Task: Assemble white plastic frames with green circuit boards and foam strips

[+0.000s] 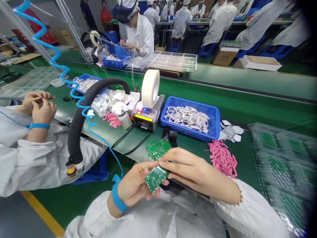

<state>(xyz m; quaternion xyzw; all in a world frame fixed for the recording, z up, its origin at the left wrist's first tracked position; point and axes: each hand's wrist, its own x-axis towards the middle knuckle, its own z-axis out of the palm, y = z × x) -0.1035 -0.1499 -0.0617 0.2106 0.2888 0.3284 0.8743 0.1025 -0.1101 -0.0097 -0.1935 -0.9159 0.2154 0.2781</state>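
Left hand and right hand grip a green circuit board — by its edges, it seems — near more boards.

On the worktop before me, a loose pile of circuit boards lies at twelve o'clock, an electronic tape dispenser just behind it. A plastic tray of frames sits at one o'clock, right of the dispenser; loose strips lie before the tray, and a blister tray at three.
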